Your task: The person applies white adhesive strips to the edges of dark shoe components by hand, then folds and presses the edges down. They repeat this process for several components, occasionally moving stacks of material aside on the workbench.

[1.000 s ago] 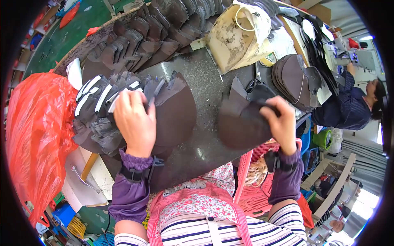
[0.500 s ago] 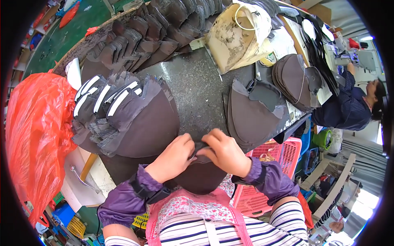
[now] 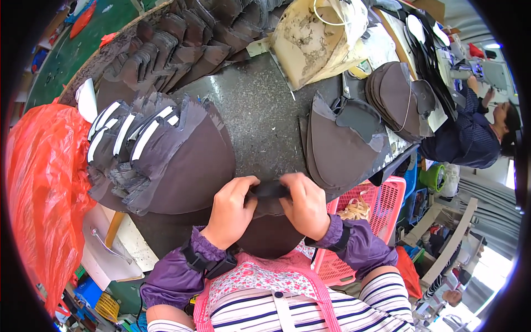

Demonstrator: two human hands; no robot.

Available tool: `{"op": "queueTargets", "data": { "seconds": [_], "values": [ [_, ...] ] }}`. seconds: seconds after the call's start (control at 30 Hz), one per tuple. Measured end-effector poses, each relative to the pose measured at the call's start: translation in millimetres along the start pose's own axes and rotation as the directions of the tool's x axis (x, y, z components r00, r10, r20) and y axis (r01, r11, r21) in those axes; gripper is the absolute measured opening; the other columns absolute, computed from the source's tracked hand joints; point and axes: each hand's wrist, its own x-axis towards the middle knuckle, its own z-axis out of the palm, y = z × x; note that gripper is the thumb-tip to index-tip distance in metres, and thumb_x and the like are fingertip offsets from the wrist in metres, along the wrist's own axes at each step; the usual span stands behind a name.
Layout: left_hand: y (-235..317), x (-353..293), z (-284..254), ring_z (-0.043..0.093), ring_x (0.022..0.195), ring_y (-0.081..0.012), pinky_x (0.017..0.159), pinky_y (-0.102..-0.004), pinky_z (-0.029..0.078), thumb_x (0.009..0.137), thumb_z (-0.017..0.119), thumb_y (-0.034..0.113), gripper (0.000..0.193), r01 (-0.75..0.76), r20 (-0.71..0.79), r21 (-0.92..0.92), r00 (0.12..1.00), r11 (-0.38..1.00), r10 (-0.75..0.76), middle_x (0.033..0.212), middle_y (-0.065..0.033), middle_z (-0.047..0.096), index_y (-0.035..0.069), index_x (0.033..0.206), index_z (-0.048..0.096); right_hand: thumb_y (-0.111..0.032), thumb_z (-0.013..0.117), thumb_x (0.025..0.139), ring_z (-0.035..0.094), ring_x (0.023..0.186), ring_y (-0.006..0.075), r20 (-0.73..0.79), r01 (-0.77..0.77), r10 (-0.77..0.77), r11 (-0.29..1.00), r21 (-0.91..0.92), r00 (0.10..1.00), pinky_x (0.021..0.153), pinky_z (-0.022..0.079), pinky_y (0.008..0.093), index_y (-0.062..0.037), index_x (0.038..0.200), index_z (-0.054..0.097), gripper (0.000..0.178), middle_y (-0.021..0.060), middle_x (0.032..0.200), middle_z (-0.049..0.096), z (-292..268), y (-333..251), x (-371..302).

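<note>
At the table's near edge, my left hand (image 3: 231,211) and my right hand (image 3: 305,206) are closed on either side of a dark brown rounded cut piece (image 3: 272,237). Its lower part hangs over my lap. Between my fingers a black patch (image 3: 270,190) on its upper edge is lifted and bent. Left of my left hand lies a stack of brown pieces with black-and-white parts (image 3: 191,160). Beyond my right hand is a smaller stack of brown pieces (image 3: 337,149) with a loose black oval piece (image 3: 358,120) on top.
Rows of dark pieces (image 3: 188,47) line the table's far side, beside a stained cream container (image 3: 318,41). Scissors (image 3: 345,88) and a string-tied stack (image 3: 392,99) lie right. A red plastic bag (image 3: 47,188) hangs left; a pink basket (image 3: 381,216) stands right. A co-worker (image 3: 464,133) sits far right.
My hands have moved apart, and the black patch between them now shows more fully. The whole view has shifted slightly, so the table's things appear a little further left.
</note>
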Motion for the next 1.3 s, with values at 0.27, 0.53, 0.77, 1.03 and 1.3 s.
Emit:
{"op": "queueTargets", "data": {
  "seconds": [0.27,0.53,0.77,1.03,1.3],
  "values": [
    [-10.4,-1.8,12.3,0.063,0.096,-0.0315,0.080,-0.0397,0.053,0.063,0.065,-0.002,0.025,-0.402,0.078,0.393,0.911,0.827,0.405,0.099,-0.0142,0.066,-0.002,0.087,0.063,-0.010,0.061,0.061,0.062,0.094,0.0305,0.080,0.481,-0.476,0.846,-0.230,0.876,0.078,0.052,0.0400,0.0011,0.083,0.060,0.025,0.0190,0.115,0.062,4.6,26.0,-19.9],
    [-11.1,-11.7,14.4,0.064,0.097,-0.0287,0.083,-0.0381,0.052,0.076,0.060,0.011,0.016,-0.557,0.245,0.601,0.811,0.574,0.531,0.105,-0.0167,0.067,-0.001,0.086,0.062,-0.014,0.059,0.065,0.061,0.107,0.0312,0.160,0.600,-0.578,0.776,-0.197,0.800,0.090,0.052,0.0402,0.0011,0.085,0.059,0.025,0.0220,0.118,0.061,5.8,26.7,-12.9],
    [-6.5,-35.7,-11.1,0.064,0.095,-0.0266,0.084,-0.0370,0.050,0.080,0.069,0.016,0.019,-0.529,0.311,0.585,0.847,0.615,0.432,0.102,-0.0155,0.067,0.001,0.091,0.064,-0.020,0.069,0.074,0.061,0.099,0.0307,0.145,0.496,-0.479,0.861,-0.115,0.866,0.084,0.051,0.0390,0.0014,0.091,0.059,0.029,0.0204,0.112,0.062,-6.3,14.5,-10.7],
    [11.3,35.2,-82.5,0.052,0.105,-0.0343,0.092,-0.0442,0.043,0.077,0.078,0.016,0.048,0.089,-0.333,0.893,0.792,0.442,0.512,0.114,-0.0161,0.054,-0.003,0.117,0.058,-0.008,0.078,0.073,0.060,0.079,0.0360,0.009,0.154,-0.154,0.985,-0.076,0.988,0.070,0.049,0.0400,0.0023,0.092,0.061,0.028,0.0164,0.090,0.061,-3.6,-1.1,3.6],
    [15.3,35.5,-102.5,0.049,0.109,-0.0340,0.096,-0.0432,0.039,0.068,0.082,0.008,0.051,0.317,-0.565,0.744,0.769,0.589,0.300,0.113,-0.0142,0.050,0.001,0.112,0.058,-0.004,0.077,0.074,0.060,0.069,0.0285,-0.199,-0.167,0.186,0.980,0.104,0.962,0.065,0.049,0.0358,-0.0001,0.088,0.064,0.020,0.0115,0.076,0.061,-91.3,31.4,35.1]
  ]
}}
